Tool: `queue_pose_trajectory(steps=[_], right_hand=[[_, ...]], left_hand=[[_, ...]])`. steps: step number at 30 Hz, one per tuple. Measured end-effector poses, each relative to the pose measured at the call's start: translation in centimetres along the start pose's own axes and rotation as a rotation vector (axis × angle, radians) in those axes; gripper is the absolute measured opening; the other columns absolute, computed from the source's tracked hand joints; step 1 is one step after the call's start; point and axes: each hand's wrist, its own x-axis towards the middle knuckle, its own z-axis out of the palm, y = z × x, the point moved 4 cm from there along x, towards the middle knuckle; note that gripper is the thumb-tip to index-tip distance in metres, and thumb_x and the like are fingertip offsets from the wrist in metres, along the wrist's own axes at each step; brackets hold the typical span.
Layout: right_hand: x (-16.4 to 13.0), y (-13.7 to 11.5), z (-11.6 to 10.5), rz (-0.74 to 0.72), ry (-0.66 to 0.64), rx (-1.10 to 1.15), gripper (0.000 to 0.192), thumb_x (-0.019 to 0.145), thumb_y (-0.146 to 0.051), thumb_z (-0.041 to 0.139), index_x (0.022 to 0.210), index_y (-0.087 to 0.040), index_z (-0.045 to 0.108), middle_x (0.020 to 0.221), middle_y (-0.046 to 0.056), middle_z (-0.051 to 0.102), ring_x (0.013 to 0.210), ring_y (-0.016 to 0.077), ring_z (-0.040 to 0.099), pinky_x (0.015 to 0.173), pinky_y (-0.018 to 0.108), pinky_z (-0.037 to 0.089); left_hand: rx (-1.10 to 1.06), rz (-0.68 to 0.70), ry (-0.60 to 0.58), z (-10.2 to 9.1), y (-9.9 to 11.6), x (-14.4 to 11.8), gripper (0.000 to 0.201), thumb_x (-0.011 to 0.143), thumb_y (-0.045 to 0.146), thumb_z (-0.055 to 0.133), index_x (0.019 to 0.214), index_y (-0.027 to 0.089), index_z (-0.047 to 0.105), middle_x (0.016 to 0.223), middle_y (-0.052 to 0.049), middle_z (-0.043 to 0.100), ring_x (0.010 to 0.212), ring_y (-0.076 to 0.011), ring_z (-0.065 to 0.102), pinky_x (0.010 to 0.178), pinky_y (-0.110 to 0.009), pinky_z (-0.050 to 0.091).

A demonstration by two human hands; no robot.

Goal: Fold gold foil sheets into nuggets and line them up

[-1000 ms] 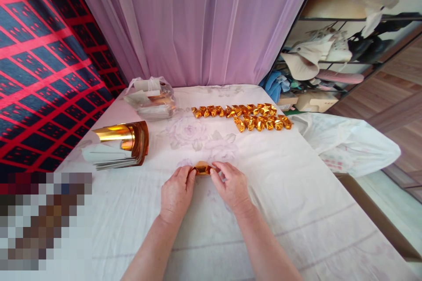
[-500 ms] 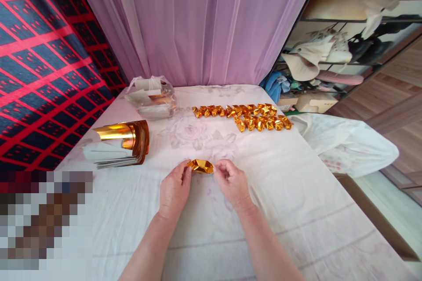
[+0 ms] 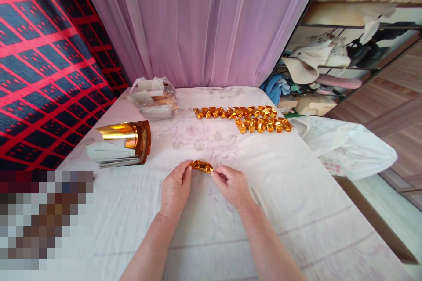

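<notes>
A small folded piece of gold foil paper (image 3: 201,166) is pinched at its left end by my left hand (image 3: 174,189) and at its right end by my right hand (image 3: 232,185), just above the white floral cloth (image 3: 296,202). Both hands are closed on it. Farther back lie two rows of several finished gold folded pieces (image 3: 245,117). At the left, a curled stack of gold foil sheets (image 3: 123,142) rests on the cloth.
A clear plastic bag with paper packets (image 3: 152,98) sits at the back left. A white plastic bag (image 3: 344,145) lies off the right edge. Purple curtain behind, a cluttered shelf (image 3: 332,66) at the right. A blurred patch covers the lower left.
The gold piece went from tightly squeezed between my fingers to drawn out longer; now my hands hold its ends, slightly tilted. Little else moved.
</notes>
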Motion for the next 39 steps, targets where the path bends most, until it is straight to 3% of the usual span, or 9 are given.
queue_pose_trajectory(steps=[7, 19, 26, 32, 37, 39], right_hand=[[0.0, -0.4, -0.1, -0.022, -0.045, 0.067, 0.026, 0.090, -0.033, 0.049, 0.071, -0.021, 0.063, 0.059, -0.002, 0.063, 0.051, 0.0108, 0.054, 0.053, 0.021, 0.037], [-0.3, -1.2, 0.6, -0.076, -0.168, -0.147, 0.018, 0.086, -0.031, 0.058, 0.070, -0.021, 0.061, 0.064, -0.003, 0.064, 0.059, 0.0111, 0.056, 0.060, 0.023, 0.034], [-0.5, -1.3, 1.1, -0.091, -0.134, -0.299, 0.024, 0.087, -0.025, 0.052, 0.065, -0.020, 0.060, 0.064, 0.000, 0.066, 0.061, 0.0116, 0.058, 0.059, 0.024, 0.030], [1.1, -0.2, -0.6, 0.111, 0.021, -0.452, 0.029, 0.088, -0.031, 0.050, 0.066, -0.020, 0.064, 0.064, 0.002, 0.069, 0.058, 0.0120, 0.059, 0.058, 0.024, 0.030], [5.8, 2.0, -2.6, 0.457, -0.002, -0.656, 0.030, 0.090, -0.040, 0.049, 0.083, -0.024, 0.073, 0.083, 0.005, 0.075, 0.072, 0.0166, 0.065, 0.061, 0.025, 0.034], [7.8, 2.9, -2.8, 0.513, -0.004, -0.673, 0.030, 0.091, -0.040, 0.048, 0.089, -0.025, 0.074, 0.086, 0.006, 0.075, 0.075, 0.0181, 0.066, 0.063, 0.025, 0.037]], left_hand=[[-0.018, -0.078, -0.011, -0.1, 0.1, 0.0, 0.026, 0.094, 0.029, 0.049, 0.110, 0.028, 0.068, 0.101, 0.002, 0.077, 0.086, -0.0162, 0.072, 0.081, -0.027, 0.055], [0.049, -0.080, -0.040, 0.1, -0.1, 0.0, 0.023, 0.094, 0.029, 0.049, 0.107, 0.028, 0.069, 0.101, 0.002, 0.077, 0.087, -0.0172, 0.072, 0.078, -0.026, 0.053], [0.030, -0.103, -0.052, 0.1, 0.0, 0.1, 0.023, 0.093, 0.030, 0.051, 0.106, 0.029, 0.069, 0.099, 0.001, 0.077, 0.087, -0.0182, 0.072, 0.077, -0.026, 0.052], [-0.029, -0.108, -0.047, 0.1, -0.1, 0.3, 0.024, 0.093, 0.030, 0.050, 0.108, 0.027, 0.069, 0.096, -0.001, 0.077, 0.083, -0.0163, 0.072, 0.079, -0.025, 0.053], [-0.070, -0.115, -0.042, 0.1, -0.4, 0.4, 0.025, 0.092, 0.030, 0.049, 0.107, 0.025, 0.068, 0.094, -0.002, 0.077, 0.081, -0.0163, 0.072, 0.077, -0.026, 0.053], [-0.085, -0.118, -0.040, 0.2, -0.5, 0.5, 0.025, 0.092, 0.031, 0.048, 0.106, 0.026, 0.068, 0.092, -0.001, 0.077, 0.079, -0.0161, 0.072, 0.076, -0.025, 0.053]])
